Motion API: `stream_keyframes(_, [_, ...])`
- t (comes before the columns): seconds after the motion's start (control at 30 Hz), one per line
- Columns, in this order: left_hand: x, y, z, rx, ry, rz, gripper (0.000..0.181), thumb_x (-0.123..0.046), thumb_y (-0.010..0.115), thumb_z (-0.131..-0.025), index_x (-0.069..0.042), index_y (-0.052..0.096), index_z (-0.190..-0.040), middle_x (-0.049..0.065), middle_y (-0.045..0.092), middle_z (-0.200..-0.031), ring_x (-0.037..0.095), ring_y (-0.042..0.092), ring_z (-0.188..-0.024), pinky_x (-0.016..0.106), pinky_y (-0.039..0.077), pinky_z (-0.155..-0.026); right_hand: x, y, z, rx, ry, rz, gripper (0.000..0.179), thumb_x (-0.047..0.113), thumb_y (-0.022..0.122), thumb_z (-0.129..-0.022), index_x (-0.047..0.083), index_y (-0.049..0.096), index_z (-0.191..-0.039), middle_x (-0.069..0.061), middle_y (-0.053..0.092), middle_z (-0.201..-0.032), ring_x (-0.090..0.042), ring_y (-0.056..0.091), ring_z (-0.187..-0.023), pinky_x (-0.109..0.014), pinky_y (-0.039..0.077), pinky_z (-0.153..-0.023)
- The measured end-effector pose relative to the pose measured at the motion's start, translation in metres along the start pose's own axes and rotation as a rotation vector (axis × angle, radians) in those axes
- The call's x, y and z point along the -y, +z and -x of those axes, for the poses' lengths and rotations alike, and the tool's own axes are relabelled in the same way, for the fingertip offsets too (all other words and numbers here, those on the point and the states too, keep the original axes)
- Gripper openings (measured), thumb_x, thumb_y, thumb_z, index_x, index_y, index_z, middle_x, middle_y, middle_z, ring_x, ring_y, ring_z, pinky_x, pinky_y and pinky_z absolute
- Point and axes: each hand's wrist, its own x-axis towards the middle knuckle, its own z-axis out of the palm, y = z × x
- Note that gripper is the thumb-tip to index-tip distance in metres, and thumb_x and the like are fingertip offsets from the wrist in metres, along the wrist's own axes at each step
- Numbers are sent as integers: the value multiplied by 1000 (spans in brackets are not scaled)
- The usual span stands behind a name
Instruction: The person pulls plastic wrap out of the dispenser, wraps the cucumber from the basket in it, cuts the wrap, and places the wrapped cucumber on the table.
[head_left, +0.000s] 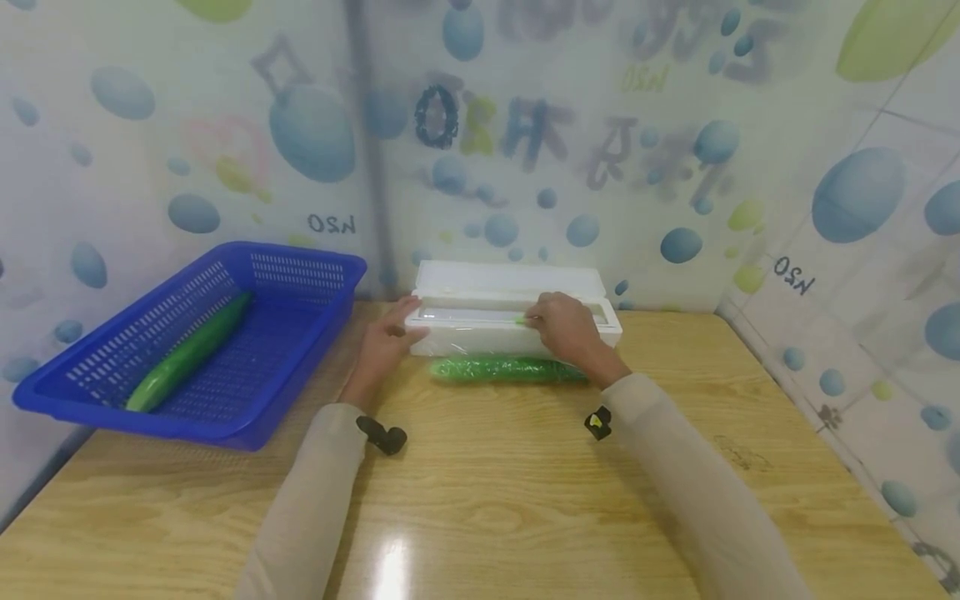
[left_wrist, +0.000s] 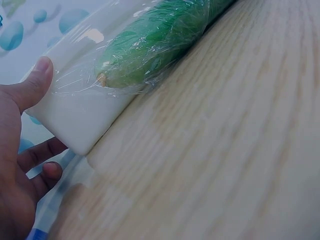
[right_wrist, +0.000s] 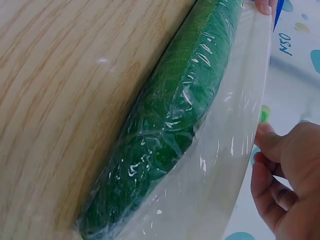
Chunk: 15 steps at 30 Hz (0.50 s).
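Observation:
A white cling film box (head_left: 461, 340) stands at the back of the table with its lid (head_left: 510, 277) raised. My left hand (head_left: 384, 337) grips the box's left end, thumb (left_wrist: 41, 75) against the front and fingers behind the end. My right hand (head_left: 564, 325) pinches a small green slide cutter (right_wrist: 265, 113) at the box's upper front edge. A cucumber (head_left: 495, 368) wrapped in clear film lies along the box's front. Film (left_wrist: 75, 65) runs from it up the box's front face.
At the left stands a blue plastic basket (head_left: 288, 265), with an unwrapped cucumber (head_left: 191, 350) inside. The wooden table (head_left: 480, 500) meets a patterned wall behind the box and another at the right. A dark strap end hangs from each wrist.

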Motion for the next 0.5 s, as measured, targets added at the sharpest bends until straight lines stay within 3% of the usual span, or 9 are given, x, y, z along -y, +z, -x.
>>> stream_keyframes(0.5, [-2,1,0,4,-16,8,56,-34,71,-86,-24,52,-138,-4,37,-150,22,51,-112,35,45,-84,-9,-10,5,46,1,42,18,16,66,-91,9,74,-106,-4,62,-83,-21,58,-75,-35,50,-62])
